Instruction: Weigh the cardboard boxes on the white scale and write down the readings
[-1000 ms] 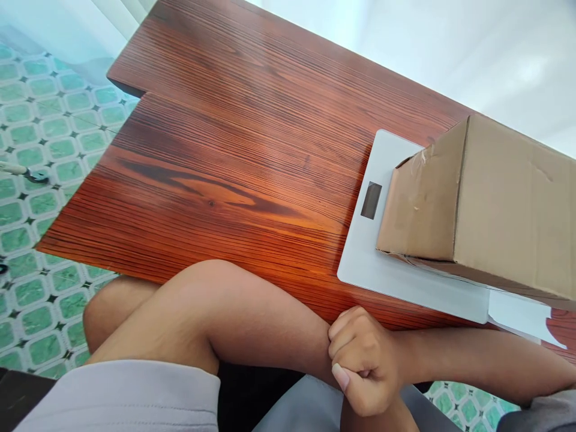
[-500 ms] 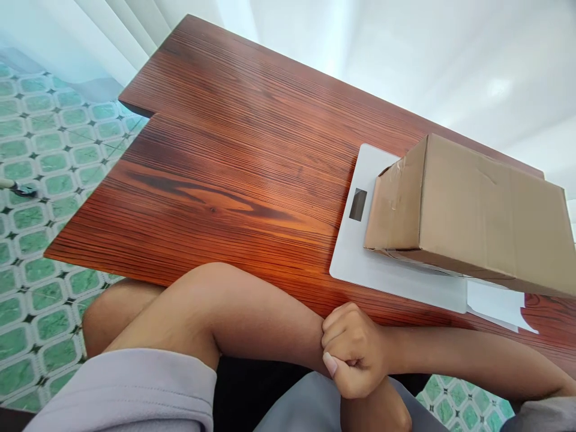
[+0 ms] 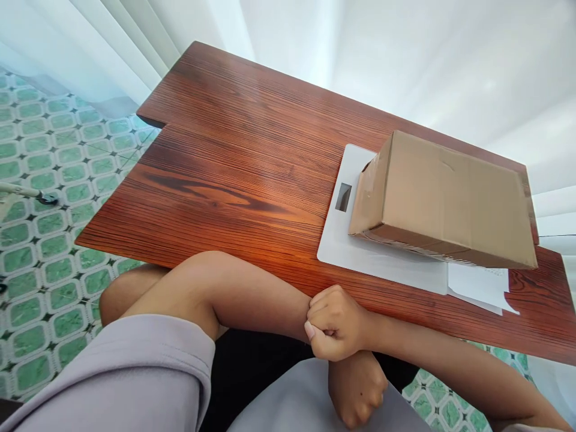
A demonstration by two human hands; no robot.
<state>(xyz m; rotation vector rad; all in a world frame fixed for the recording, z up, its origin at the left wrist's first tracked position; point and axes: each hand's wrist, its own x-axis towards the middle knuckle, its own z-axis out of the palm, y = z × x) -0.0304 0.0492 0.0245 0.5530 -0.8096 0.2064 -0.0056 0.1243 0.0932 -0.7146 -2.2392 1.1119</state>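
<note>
My forearms cross over my lap at the table's near edge. My right hand [image 3: 335, 324] is curled into a fist and rests on my left wrist, the thumb folded over the fingers; nothing shows in it. Beneath it, my left hand [image 3: 357, 390] hangs over my lap with its back up and knuckles bent, also closed; its palm side is hidden. Beyond the hands, a taped brown cardboard box [image 3: 454, 198] lies on a flat white digital scale [image 3: 330, 237] whose small dark display [image 3: 343, 197] faces left. Neither hand touches the box or the scale.
The reddish-brown wooden table [image 3: 216, 162] has a stepped left edge. White paper sheets [image 3: 479, 285] stick out from under the scale's right side. White curtains [image 3: 288, 36] hang behind. Bottom left, a caster wheel [image 3: 48, 198] stands on green tiled floor [image 3: 40, 282].
My view has shifted, so the box and scale appear farther left and more of the table's right end shows. More of my left hand is visible. Both hands keep their pose.
</note>
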